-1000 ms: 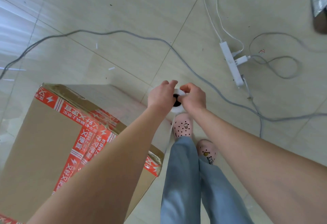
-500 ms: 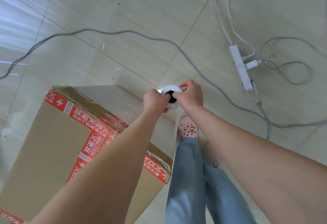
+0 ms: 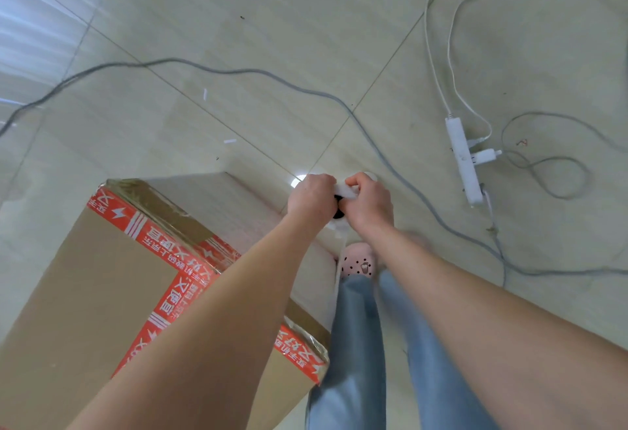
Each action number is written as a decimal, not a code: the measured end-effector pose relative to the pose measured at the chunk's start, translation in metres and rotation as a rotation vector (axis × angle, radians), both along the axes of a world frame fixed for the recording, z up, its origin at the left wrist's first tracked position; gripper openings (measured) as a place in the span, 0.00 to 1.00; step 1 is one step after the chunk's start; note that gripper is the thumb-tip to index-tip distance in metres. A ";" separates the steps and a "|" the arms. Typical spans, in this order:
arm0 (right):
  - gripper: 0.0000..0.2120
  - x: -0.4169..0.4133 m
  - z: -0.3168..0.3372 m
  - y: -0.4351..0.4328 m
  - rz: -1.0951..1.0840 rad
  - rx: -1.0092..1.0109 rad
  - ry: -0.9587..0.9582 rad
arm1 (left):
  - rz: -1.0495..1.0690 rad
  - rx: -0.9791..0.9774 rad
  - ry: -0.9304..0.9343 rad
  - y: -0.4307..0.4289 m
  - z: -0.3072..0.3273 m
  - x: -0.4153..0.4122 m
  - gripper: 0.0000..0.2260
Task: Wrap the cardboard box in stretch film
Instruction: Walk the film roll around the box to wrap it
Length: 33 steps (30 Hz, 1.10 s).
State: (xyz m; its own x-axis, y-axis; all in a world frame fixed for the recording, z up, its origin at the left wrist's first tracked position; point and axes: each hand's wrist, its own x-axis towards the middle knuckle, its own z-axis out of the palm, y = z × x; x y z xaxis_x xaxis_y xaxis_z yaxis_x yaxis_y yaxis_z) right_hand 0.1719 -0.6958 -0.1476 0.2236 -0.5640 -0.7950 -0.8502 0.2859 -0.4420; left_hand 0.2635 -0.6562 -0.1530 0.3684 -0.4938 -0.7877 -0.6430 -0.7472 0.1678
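I am gripping the roll of stretch film (image 3: 346, 190) with both hands, held out in front of me above the floor. My left hand (image 3: 312, 197) is curling its fingers over the roll's left side, and my right hand (image 3: 368, 205) is closing round its right side, knuckles up. The two hands are almost touching, so only a sliver of white film and the dark core opening are showing between them. A pale strip of film (image 3: 339, 249) is hanging from below the roll down toward the near right corner of the cardboard box (image 3: 85, 293). I cannot tell whether it is touching the box.

The box is standing on the floor (image 3: 272, 22) to my lower left, just beside my legs. Red printed tape (image 3: 163, 236) is running across its top and along its edges. Its side facing the roll is looking hazy.

Below my hands, my pink perforated shoe (image 3: 356, 265) and my blue jeans (image 3: 353, 344) are showing.

A grey cable (image 3: 238, 71) is trailing across the tiles beyond the box and passing just right of my hands. Toward the right edge of the floor a white power strip (image 3: 464, 161) is lying with plugs in it, and white leads are running up from it.
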 end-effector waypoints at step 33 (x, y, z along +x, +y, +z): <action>0.09 0.141 0.001 -0.024 0.274 0.131 -0.065 | 0.422 -0.066 -0.230 0.006 0.017 0.115 0.09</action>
State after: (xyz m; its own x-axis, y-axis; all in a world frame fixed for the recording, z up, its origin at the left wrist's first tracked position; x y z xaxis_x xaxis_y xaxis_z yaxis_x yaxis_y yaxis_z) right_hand 0.3132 -0.7199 -0.1467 0.4056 -0.3690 -0.8363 -0.8749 0.1081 -0.4721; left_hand 0.3788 -0.6506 -0.1360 0.7080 -0.3105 -0.6343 -0.3124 -0.9432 0.1131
